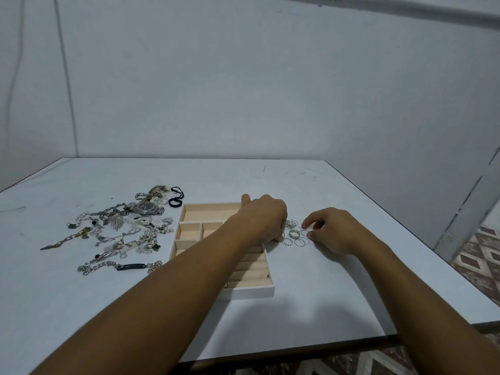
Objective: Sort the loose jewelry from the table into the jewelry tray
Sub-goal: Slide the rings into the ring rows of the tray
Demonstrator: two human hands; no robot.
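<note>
While both forearms reach up from the bottom of the frame, the pale table (297,180) fills the lower half of the picture; at its centre lies the jewelry tray (251,290), a white-rimmed box with beige compartments, those in view holding nothing; left of the tray, at centre left of the frame, sprawls the heap of loose jewelry (116,234), chains and bracelets tangled together; the left hand (263,217) crosses over the tray to its right rim, fingers curled downward with the tips hidden, so whether it holds anything cannot be told; the right hand (334,230) rests on the table right of centre, thumb and forefinger bent toward a thin ring, the grip unclear; between the two hands lies a cluster of rings (293,234), just beside the tray; a wristwatch (146,207) tops the heap.
</note>
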